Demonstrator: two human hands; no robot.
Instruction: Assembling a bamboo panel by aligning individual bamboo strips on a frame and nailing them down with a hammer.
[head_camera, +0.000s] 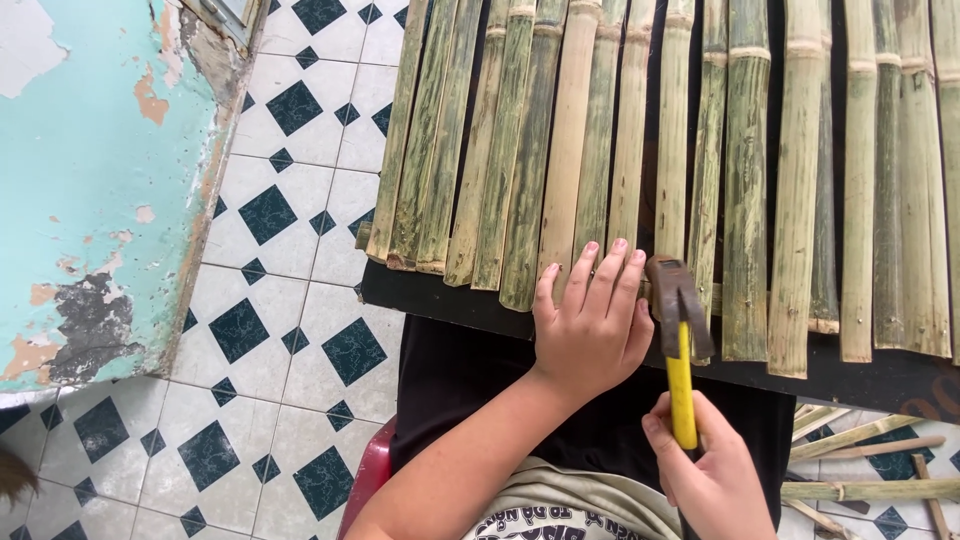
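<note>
Right hand (712, 468): closed around the yellow handle of a claw hammer (678, 330), low on the grip, thumb side toward the camera. Hammer stands nearly upright in the view; its dark metal head is at the near ends of the bamboo slats (640, 150), just beside the left hand's fingertips. Whether the head touches a slat cannot be told.

Left hand (592, 325): open, fingers together and extended, palm pressed flat on the near ends of two or three pale slats and on the black edge below them. It grasps nothing.

Slats: split bamboo strips, green to tan, laid side by side and running away from the person, with narrow dark gaps between some. Their near ends are uneven, some overhanging farther than others. They rest on a black board (440, 295) across the person's lap.

Surroundings: a red seat edge (368, 478) shows below the lap. Floor of white tiles with dark diamond insets (270, 330). Turquoise wall with peeling paint (90, 180) at left. Loose bamboo offcuts (860, 470) lie on the floor at lower right.
</note>
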